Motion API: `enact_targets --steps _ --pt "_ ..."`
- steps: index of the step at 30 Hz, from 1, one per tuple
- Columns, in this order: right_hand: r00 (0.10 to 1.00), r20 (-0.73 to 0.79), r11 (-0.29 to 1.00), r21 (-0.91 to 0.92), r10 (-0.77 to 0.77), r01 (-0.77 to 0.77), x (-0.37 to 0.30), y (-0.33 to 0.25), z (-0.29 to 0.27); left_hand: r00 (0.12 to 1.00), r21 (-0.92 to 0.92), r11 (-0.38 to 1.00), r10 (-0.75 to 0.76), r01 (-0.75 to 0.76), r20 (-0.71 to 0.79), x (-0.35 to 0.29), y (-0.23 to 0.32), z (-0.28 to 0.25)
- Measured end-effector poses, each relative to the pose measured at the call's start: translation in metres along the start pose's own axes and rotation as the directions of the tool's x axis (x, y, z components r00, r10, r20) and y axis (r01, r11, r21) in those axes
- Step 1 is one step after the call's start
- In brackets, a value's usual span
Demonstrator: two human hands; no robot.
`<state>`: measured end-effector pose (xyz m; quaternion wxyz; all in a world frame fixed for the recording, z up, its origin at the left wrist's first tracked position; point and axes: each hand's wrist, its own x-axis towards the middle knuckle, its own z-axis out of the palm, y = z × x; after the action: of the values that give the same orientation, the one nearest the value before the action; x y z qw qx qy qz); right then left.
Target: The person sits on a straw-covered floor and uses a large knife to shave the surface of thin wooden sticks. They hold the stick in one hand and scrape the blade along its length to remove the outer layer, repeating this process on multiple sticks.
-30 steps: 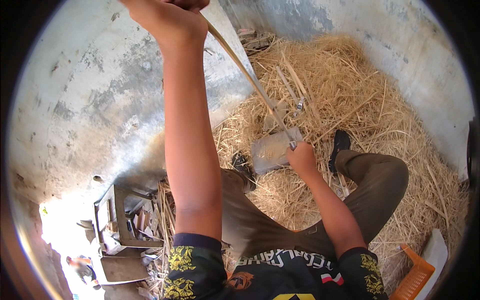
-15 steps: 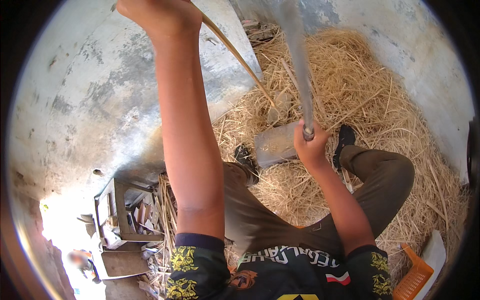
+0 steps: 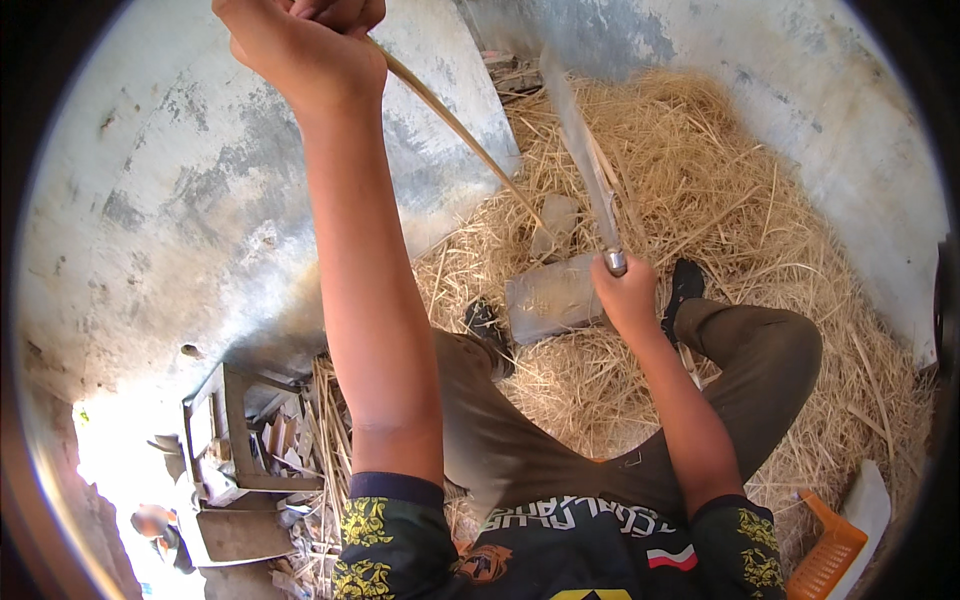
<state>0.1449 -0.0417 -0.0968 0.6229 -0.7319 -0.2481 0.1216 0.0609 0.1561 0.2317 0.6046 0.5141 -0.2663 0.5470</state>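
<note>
My raised left hand (image 3: 305,50) is closed around the upper end of a long, thin, tan stick (image 3: 450,118), which looks like bamboo or cane. The stick slants down to the right, its lower end near a grey stone (image 3: 557,222) among the shavings. My right hand (image 3: 628,292) is wrapped round the handle of a machete (image 3: 582,145), whose long blade points up and away, blurred toward the tip. Blade and stick are apart. Just left of the right hand, between my feet, lies a flat wooden block (image 3: 550,300).
A big heap of straw-like shavings (image 3: 700,160) spreads around my feet to the stained wall (image 3: 200,200). At left stands a wooden frame (image 3: 240,430) holding scraps, with sticks beside it. An orange plastic basket (image 3: 830,550) sits at lower right. Another person (image 3: 160,535) is at the bright opening.
My left hand has come slightly lower and more into view, still on the stick. The machete blade has swung leftward, and more of its upper part shows.
</note>
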Motion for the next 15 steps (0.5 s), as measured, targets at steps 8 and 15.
enact_targets --steps 8,15 --pt "0.982 0.129 0.923 -0.374 0.141 -0.083 -0.017 0.055 0.013 0.999 0.095 0.995 0.034 -0.031 -0.033 -0.007 0.002 0.033" --pt "0.982 -0.102 0.987 -0.025 -0.161 0.159 -0.002 -0.046 -0.021 0.989 0.343 0.931 0.143 -0.123 -0.034 -0.003 0.004 0.021"
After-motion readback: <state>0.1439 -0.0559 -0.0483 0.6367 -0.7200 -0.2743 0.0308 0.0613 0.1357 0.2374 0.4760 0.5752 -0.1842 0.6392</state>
